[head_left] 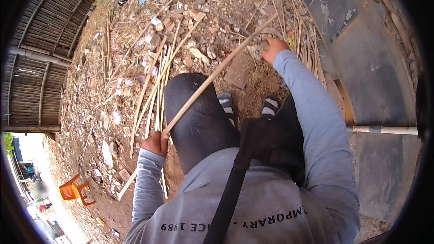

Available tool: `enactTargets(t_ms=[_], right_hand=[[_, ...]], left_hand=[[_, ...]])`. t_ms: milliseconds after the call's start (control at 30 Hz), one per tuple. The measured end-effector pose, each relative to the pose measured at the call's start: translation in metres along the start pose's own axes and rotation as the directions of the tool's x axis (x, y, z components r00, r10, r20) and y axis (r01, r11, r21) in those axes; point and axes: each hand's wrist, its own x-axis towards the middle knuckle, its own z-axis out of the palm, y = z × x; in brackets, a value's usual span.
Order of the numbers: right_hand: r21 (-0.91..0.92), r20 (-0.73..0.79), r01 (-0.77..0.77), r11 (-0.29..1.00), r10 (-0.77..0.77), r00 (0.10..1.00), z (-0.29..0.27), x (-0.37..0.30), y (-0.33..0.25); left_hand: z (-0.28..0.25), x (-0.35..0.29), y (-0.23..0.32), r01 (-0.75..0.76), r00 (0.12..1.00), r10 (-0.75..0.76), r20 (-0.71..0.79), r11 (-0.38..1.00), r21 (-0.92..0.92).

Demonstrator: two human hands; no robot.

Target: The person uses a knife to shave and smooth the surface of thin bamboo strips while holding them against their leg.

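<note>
A long, pale split-bamboo strip (217, 71) slants across my right-of-centre view, from low left to upper right, passing over my left knee. My left hand (156, 143) is closed round its lower end. Beyond the knees, my right hand (274, 49) is held out with its fingers curled, just right of the strip's far part and apart from it. A small greyish thing (259, 49) shows at those fingers, too unclear to name. Several more bamboo strips (156, 86) lie on the ground beside my left leg.
Rubble and broken brick (199, 54) cover the ground. More strips (307, 45) lie at the far right, beside dark grey panels (379, 72). A woven bamboo wall (38, 63) stands at left, with an orange plastic chair (74, 190) below it. A pole (389, 130) sticks out at right.
</note>
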Motion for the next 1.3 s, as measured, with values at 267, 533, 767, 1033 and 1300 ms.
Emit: enactTargets(t_ms=[267,533,767,1033,1300], right_hand=[[-0.062,0.026,0.093,0.994,-0.091,0.995,-0.009,-0.011,-0.012],[-0.083,0.016,0.037,0.996,-0.036,0.999,-0.02,-0.008,-0.017],[0.134,-0.011,-0.145,0.98,0.148,0.989,-0.008,0.02,0.033],[-0.128,0.033,0.108,0.986,-0.105,0.994,-0.031,-0.006,-0.001],[-0.033,-0.068,-0.031,0.999,0.029,0.997,-0.032,0.006,0.025]], left_hand=[[0.004,-0.006,-0.007,-0.001,0.999,0.004,0.04,0.999,-0.053],[-0.006,-0.008,-0.009,-0.004,0.996,0.01,0.089,0.997,-0.071],[-0.004,0.002,-0.004,-0.027,0.999,0.028,0.033,0.998,-0.048],[-0.004,0.0,-0.009,-0.051,0.997,0.053,0.053,0.998,-0.045],[-0.004,-0.001,-0.017,-0.039,0.997,0.043,0.061,0.997,-0.064]])
